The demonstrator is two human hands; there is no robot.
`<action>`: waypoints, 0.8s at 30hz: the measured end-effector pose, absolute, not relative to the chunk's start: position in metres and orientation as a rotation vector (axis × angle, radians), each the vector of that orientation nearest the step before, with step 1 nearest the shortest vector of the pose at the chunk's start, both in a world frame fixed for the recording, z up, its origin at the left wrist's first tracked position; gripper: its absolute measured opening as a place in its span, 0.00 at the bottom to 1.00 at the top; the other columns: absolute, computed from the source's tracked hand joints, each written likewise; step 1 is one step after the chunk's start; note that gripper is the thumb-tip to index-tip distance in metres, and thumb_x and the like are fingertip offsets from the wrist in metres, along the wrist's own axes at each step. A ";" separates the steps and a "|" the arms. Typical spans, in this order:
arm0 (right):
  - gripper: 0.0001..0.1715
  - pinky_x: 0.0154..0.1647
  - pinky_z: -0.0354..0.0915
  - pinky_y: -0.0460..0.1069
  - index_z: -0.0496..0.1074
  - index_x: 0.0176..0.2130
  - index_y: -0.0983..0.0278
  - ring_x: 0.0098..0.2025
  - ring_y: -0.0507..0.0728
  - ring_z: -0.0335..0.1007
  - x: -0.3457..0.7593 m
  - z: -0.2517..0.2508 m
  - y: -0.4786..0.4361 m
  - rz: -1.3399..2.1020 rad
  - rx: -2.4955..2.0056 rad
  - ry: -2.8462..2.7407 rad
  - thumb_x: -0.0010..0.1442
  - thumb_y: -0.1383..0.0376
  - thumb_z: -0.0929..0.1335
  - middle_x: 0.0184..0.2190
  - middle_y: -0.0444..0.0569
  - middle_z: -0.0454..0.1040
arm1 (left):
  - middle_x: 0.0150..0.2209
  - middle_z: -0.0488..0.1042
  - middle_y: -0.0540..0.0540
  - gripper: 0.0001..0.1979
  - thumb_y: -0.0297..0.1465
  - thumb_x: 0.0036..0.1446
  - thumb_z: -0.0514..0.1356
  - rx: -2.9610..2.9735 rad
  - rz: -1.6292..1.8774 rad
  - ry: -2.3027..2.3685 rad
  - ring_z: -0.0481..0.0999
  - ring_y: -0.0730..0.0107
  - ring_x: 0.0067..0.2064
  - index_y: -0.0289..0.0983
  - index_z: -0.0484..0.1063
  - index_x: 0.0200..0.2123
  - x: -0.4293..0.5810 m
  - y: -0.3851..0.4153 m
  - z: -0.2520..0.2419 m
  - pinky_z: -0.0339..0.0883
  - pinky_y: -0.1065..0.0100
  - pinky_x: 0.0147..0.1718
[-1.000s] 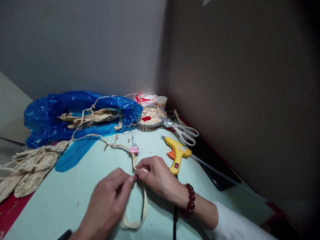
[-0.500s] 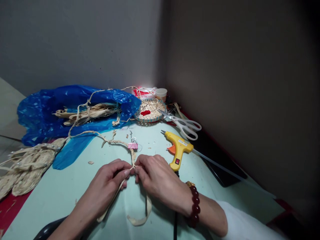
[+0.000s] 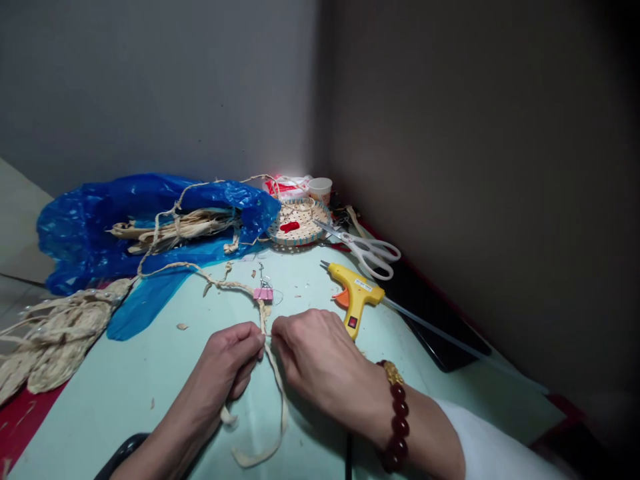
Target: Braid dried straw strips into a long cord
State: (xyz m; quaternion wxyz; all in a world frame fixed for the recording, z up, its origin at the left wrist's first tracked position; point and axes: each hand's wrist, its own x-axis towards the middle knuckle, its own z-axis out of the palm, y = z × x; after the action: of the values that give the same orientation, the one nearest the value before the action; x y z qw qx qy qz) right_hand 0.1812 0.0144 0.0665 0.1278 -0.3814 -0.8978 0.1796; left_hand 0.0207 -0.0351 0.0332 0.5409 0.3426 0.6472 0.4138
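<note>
A beige fibre braid [image 3: 262, 319] runs down from a pink binder clip [image 3: 263, 294] to my fingertips. My left hand [image 3: 230, 363] pinches a strand at the braid's lower end, and a short tail shows below that hand. On the other side, my right hand [image 3: 315, 360] has its fingers closed on a second thin strand drawn out to the right. A loose strand [image 3: 283, 407] hangs between my hands and curls on the table.
A yellow glue gun [image 3: 354, 293] and white-handled scissors [image 3: 367, 250] lie right of the clip. Behind are a blue plastic bag [image 3: 100, 207] with fibre bundles, a woven round piece [image 3: 303, 233] and a paper cup [image 3: 320, 189]. Braided soles [image 3: 65, 340] lie left.
My hands have moved slightly apart, with a strand now stretched toward the right one. One loose strand now hangs between them, its curled end further left.
</note>
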 end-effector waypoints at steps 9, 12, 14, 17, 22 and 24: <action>0.01 0.17 0.42 0.50 0.70 0.30 0.69 0.22 0.56 0.64 0.165 0.042 -0.018 -0.020 -0.478 -2.616 0.53 0.73 0.67 0.22 0.49 0.71 | 0.16 0.46 0.62 0.13 0.37 0.53 0.63 0.595 1.007 1.295 0.37 0.83 0.19 0.35 0.71 0.24 0.018 -0.041 0.041 0.34 0.79 0.14; 0.05 0.20 0.49 0.49 0.70 0.28 0.68 0.22 0.55 0.64 0.167 0.043 -0.016 0.106 -0.488 -2.586 0.56 0.70 0.67 0.22 0.48 0.72 | 0.15 0.46 0.62 0.14 0.39 0.55 0.64 0.588 0.994 1.297 0.37 0.84 0.18 0.34 0.71 0.25 0.013 -0.043 0.040 0.33 0.79 0.14; 0.10 0.27 0.56 0.49 0.71 0.29 0.66 0.27 0.56 0.67 0.171 0.050 -0.009 0.381 -0.721 -2.508 0.60 0.64 0.66 0.24 0.48 0.74 | 0.15 0.46 0.62 0.14 0.38 0.53 0.65 0.590 1.003 1.307 0.37 0.84 0.18 0.35 0.70 0.25 0.012 -0.043 0.039 0.34 0.79 0.14; 0.11 0.35 0.59 0.49 0.71 0.36 0.65 0.35 0.56 0.70 0.177 0.057 0.006 0.842 -1.025 -2.288 0.63 0.60 0.65 0.32 0.49 0.76 | 0.16 0.46 0.62 0.13 0.38 0.52 0.66 0.593 1.031 1.263 0.36 0.84 0.19 0.36 0.69 0.26 0.014 -0.042 0.041 0.34 0.80 0.14; 0.14 0.25 0.53 0.44 0.69 0.33 0.65 0.25 0.49 0.62 0.176 0.048 0.022 1.535 -0.857 -2.207 0.65 0.62 0.60 0.23 0.42 0.70 | 0.15 0.50 0.61 0.10 0.37 0.57 0.62 0.731 0.953 1.333 0.39 0.83 0.18 0.35 0.71 0.30 0.015 -0.042 0.040 0.34 0.77 0.15; 0.13 0.24 0.50 0.44 0.67 0.28 0.65 0.25 0.48 0.57 0.173 0.046 0.024 1.530 -0.885 -2.204 0.63 0.62 0.62 0.22 0.41 0.65 | 0.14 0.50 0.61 0.11 0.38 0.57 0.61 0.806 0.936 1.412 0.40 0.82 0.17 0.36 0.71 0.30 0.014 -0.044 0.037 0.34 0.76 0.16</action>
State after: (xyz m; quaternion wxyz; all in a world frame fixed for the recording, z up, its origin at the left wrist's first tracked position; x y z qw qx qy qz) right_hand 0.1735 0.0243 0.0456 0.1574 -0.3093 -0.7704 0.5349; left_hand 0.0136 -0.0444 0.0371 0.5916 0.3465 0.6068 0.4022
